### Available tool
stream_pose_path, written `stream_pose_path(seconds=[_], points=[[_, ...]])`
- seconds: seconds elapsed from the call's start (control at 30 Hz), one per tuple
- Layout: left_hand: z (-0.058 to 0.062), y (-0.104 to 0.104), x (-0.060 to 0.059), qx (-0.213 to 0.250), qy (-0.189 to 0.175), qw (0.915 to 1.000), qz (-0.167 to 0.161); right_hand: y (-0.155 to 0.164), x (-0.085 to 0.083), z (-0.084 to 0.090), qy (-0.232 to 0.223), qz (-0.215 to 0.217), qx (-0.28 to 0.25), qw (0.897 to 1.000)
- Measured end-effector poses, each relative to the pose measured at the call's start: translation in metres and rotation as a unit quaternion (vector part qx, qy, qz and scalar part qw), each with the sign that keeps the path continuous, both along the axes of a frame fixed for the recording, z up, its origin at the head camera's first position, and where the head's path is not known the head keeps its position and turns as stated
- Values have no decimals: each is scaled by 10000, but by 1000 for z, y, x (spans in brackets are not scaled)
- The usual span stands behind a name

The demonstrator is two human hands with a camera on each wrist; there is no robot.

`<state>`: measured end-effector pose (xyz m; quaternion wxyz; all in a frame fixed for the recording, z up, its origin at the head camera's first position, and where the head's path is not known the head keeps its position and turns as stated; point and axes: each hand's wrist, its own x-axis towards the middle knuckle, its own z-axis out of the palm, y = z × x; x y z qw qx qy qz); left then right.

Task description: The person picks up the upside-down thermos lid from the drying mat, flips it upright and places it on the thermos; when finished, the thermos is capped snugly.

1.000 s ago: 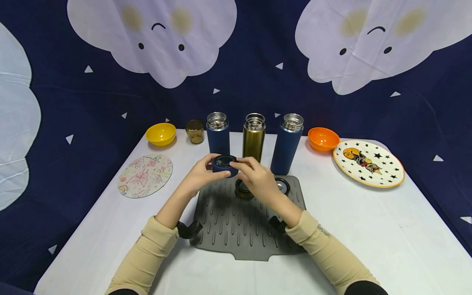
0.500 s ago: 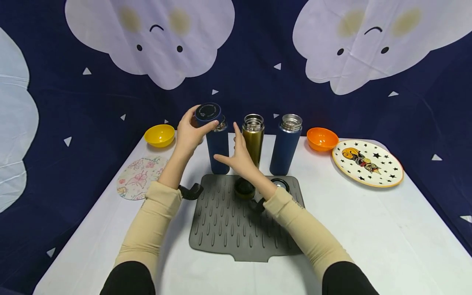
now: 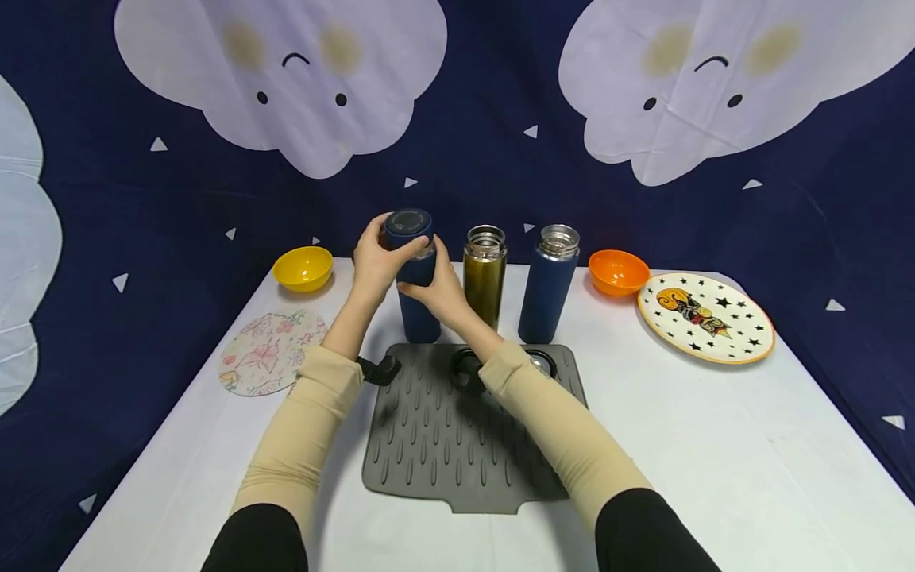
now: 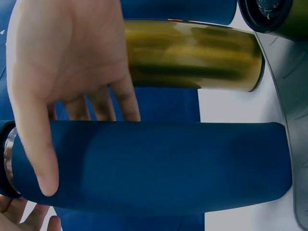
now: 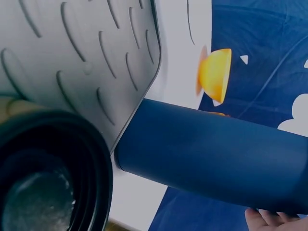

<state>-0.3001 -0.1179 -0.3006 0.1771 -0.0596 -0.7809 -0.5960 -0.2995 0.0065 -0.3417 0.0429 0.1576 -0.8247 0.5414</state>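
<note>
My left hand (image 3: 373, 266) grips a dark blue lid (image 3: 409, 222) over the mouth of the left blue insulated bottle (image 3: 420, 318). A strip of the bottle's steel neck shows below the lid. Just under the neck my right hand (image 3: 446, 294) holds the bottle upright, thumb across the front; in the left wrist view this right hand (image 4: 72, 62) has its fingers passing behind the body. To the right stand an uncapped gold bottle (image 3: 484, 282) and a second uncapped blue bottle (image 3: 545, 294). The right wrist view shows a black-rimmed lid (image 5: 98, 163) close up.
A grey ridged mat (image 3: 429, 453) lies in front of the bottles, bearing two lids partly hidden by my right arm. Left are a yellow bowl (image 3: 303, 270) and a round floral mat (image 3: 268, 357). Right are an orange bowl (image 3: 618, 274) and a star-patterned plate (image 3: 743, 334).
The lid, first in both hands over the mat, has been carried up and set over the left bottle by my left hand. My right hand has moved left and taken hold of that bottle.
</note>
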Motion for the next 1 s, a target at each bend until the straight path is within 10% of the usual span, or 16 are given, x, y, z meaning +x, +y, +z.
stream_pose_path(seconds=[0.43, 0.7, 1.0], points=[[-20, 5, -7, 486, 230, 9982, -259, -4, -7, -1, 135, -329, 204, 9992], [-29, -1, -12, 1227, 500, 9862, -997, -3, -7, -2, 301, -245, 187, 9991], [-32, 3, -12, 796, 1019, 9894, -656, -3, -7, -3, 384, -234, 204, 9988]])
